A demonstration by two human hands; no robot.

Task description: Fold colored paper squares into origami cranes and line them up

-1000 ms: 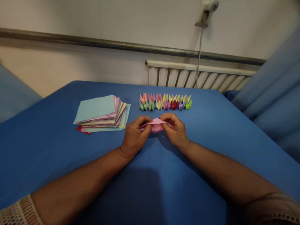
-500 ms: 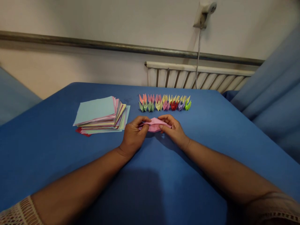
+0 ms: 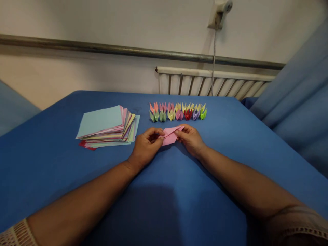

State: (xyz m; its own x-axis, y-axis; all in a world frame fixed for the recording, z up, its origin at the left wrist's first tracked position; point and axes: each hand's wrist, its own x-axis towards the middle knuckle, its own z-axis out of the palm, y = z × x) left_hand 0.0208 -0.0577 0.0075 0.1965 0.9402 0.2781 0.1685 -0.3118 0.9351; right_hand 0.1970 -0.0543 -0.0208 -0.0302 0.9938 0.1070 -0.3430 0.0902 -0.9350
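A folded pink paper piece lies between my two hands on the blue table. My left hand pinches its left end with curled fingers. My right hand pinches its right end, thumb and fingers pressed on the fold. Just behind the hands stands a row of several small folded paper figures in orange, pink, yellow, green, red and purple. To the left lies a stack of coloured paper squares with a light blue sheet on top.
The table's far edge meets a white wall with a metal rail and a radiator. A grey cord hangs from a wall fitting. Blue fabric rises at the right; another blue surface shows at far left.
The pink piece has gone from a wide flat shape to a narrower one tilted up at its right end. Both hands moved slightly closer together; the view shifted a little.
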